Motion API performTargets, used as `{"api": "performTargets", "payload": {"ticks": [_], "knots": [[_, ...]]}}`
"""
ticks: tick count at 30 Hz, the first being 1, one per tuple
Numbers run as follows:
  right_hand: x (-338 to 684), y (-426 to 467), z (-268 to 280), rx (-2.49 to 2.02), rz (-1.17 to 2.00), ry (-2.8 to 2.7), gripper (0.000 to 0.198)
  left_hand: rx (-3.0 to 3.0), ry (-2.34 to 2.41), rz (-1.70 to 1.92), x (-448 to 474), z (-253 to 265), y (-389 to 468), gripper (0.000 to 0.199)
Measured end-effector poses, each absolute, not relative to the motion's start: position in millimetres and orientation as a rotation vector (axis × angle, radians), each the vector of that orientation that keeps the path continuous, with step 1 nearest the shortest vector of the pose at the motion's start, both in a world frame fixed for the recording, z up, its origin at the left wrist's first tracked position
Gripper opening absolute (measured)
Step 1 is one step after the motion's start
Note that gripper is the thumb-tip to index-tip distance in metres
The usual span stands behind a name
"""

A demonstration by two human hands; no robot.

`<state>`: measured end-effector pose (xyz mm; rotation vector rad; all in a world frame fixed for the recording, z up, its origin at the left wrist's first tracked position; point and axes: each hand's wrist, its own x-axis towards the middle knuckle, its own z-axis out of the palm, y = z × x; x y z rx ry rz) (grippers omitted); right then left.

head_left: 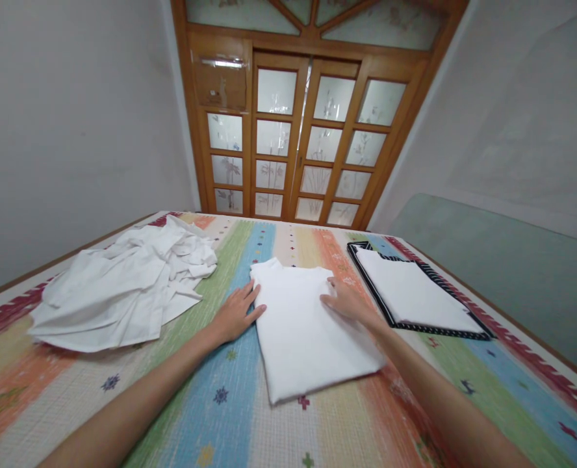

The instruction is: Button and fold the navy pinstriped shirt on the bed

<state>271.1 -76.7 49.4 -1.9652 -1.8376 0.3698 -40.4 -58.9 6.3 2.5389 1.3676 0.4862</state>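
Note:
A white folded shirt lies flat on the patterned cloth in front of me, its collar end pointing away. My left hand rests at its upper left edge, fingers stretched out and apart, with the thumb on the fabric. At the opposite edge, my right hand touches the shirt near its upper right corner; thumb and index finger are apart, and the other fingers are partly hidden. The shirt lies on the cloth between both hands.
A crumpled pile of white garments lies to the left. On the right, a folded white garment sits on a black folded piece with white markings. The striped cloth covers the surface. Beyond stand wood-framed glass doors.

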Motion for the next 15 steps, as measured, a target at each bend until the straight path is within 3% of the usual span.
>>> {"api": "performTargets", "payload": {"ticks": [6,12,15], "knots": [[282.4,-67.7,54.7,-1.774,0.676,-1.265,0.068,2.591,1.319,0.352,-43.6,16.7,-63.9,0.065],[299.4,-79.2,64.7,-1.713,1.23,-1.41,0.028,2.631,1.161,0.219,-49.0,24.7,-70.5,0.081],[302.8,-89.0,79.8,-1.681,1.315,-1.487,0.022,2.632,1.142,0.204,-38.6,23.0,-75.8,0.082]]}}
